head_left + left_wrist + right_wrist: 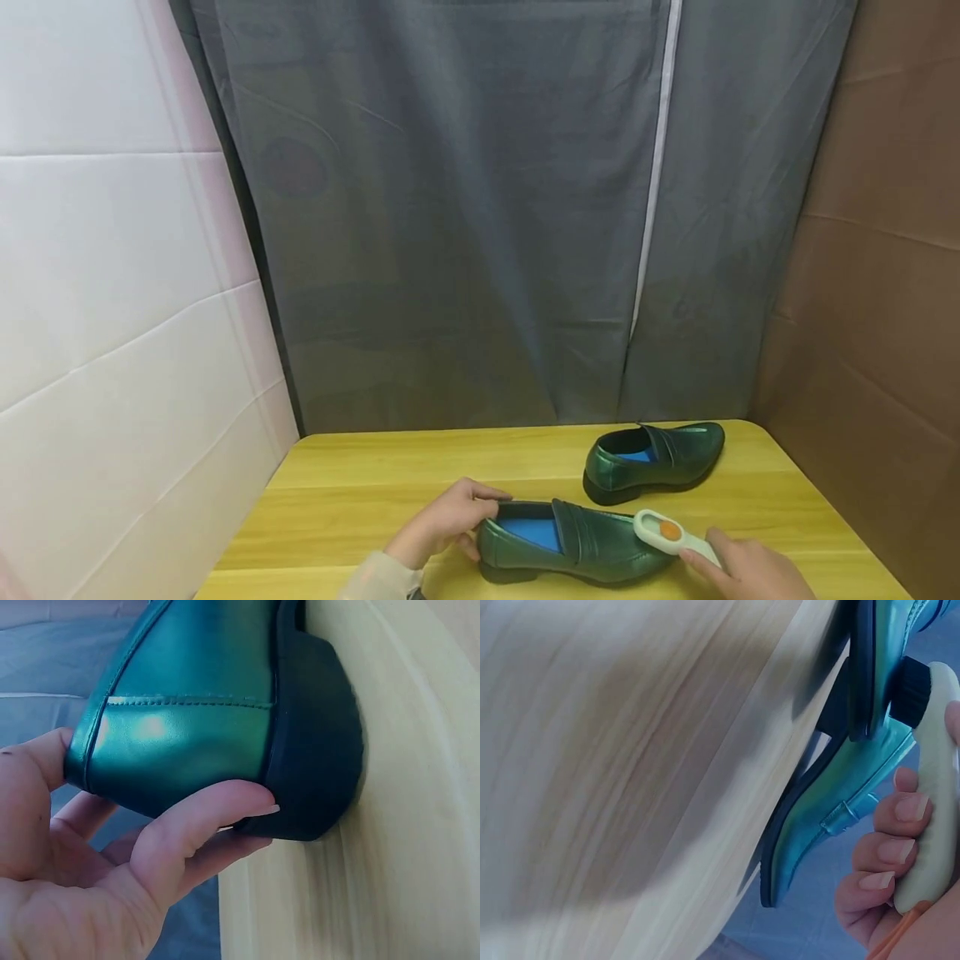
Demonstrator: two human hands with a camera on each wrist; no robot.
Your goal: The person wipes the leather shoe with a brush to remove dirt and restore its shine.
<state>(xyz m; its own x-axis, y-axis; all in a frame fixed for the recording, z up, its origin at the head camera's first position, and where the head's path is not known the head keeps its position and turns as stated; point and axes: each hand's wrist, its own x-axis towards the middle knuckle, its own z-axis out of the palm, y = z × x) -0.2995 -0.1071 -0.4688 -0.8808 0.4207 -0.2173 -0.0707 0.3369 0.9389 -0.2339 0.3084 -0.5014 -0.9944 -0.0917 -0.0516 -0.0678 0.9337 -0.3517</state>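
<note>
A dark green loafer with a blue insole lies on the table, its toe to the right in the head view. My left hand grips it around the heel end. In the left wrist view the thumb presses against the back of the shoe, just by its black heel. My right hand holds a pale green shoe brush with an orange oval button. Seen from the right wrist, fingers curl round the handle, and dark bristles are against the loafer's toe.
Behind the held shoe stands the matching green loafer, its toe also pointing right. The yellow wood-grain table ends at a grey curtain. White cloth hangs on the left, brown cloth on the right.
</note>
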